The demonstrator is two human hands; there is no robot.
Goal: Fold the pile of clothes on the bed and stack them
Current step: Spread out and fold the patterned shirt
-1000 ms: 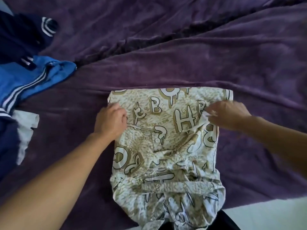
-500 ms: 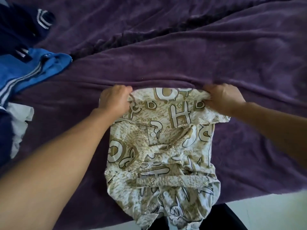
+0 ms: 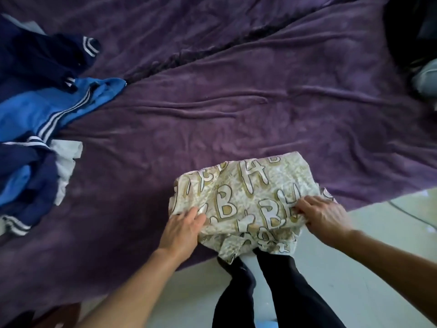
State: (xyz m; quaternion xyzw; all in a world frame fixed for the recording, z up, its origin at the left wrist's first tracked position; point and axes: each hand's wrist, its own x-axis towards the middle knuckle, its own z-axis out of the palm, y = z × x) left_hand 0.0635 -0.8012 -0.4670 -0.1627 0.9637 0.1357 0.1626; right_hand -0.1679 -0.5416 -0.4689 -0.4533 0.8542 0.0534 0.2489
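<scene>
The shirt (image 3: 243, 192), cream with gold and white letters, lies doubled over at the near edge of the bed (image 3: 236, 114), right of centre. Its folded edge faces away from the person. Its loose lower layers hang past the edge of the bed, above the person's legs (image 3: 279, 280) in black. The left hand (image 3: 183, 229) rests on the near left corner of the shirt. Its fingers (image 3: 192, 213) lie close together and almost straight on the fabric; whether the thumb pinches the cloth cannot be told. The right hand (image 3: 325, 215) is on the near right corner. Its fingers (image 3: 305, 205) are bent and spread, gripping a bunch of fabric, and a fold of cloth shows just behind the knuckles. The two hands are well apart, one at each side of the shirt. A purple blanket (image 3: 307, 129) with shallow creases covers the bed. The pile (image 3: 35, 114) of unfolded clothes lies at the left edge of the bed, well apart from the shirt. It contains a navy garment (image 3: 42, 58), a blue garment (image 3: 47, 107) with white stripes and a white piece (image 3: 66, 159). The pale floor (image 3: 378, 268) shows below the edge of the bed.
</scene>
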